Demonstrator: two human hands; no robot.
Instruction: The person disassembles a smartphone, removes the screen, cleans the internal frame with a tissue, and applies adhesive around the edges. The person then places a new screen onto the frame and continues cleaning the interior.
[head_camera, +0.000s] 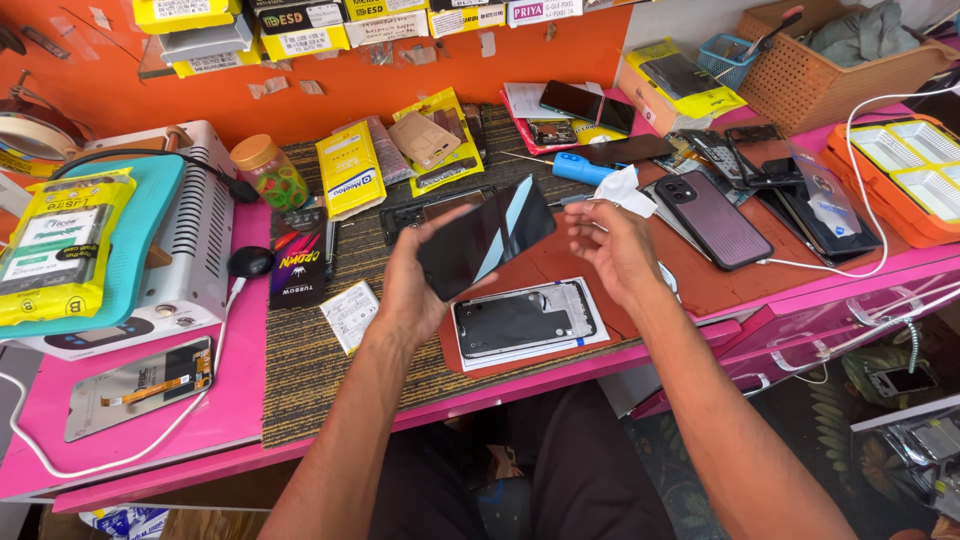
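- A thin, flat, glossy black rectangular glass phone screen panel (487, 237) is held tilted above the desk, over the red-brown work mat (560, 262).
- It is gripped by the left hand (418, 285): thumb along one edge, fingers curled behind the other; contact is at the edges only.
- The right hand (612, 250) sits just beside the panel's right end, fingers loosely curled, half open; whether anything small is pinched in it cannot be told.
- Handling judgement: the panel is light, stiff but brittle, with a slick face. It is best held by the long edges, not the face or corners; flexing is to be avoided.
- Directly below lies a grey metal phone frame with its back exposed (522, 318), resting on a white sheet of paper (590, 335) on the mat.
- A dark maroon textured-back phone (712, 218) lies to the right, with a white cable (858, 160) nearby.
- A blue-handled tool (578, 168) and a white crumpled wipe (625, 190) sit behind the hands.
- The bench is a pink table (140, 440), partly covered by a woven brown-black mat (310, 360).
- Yellow plastic parts packets (350, 168) and a clear jar with an orange lid (268, 170) are further back.
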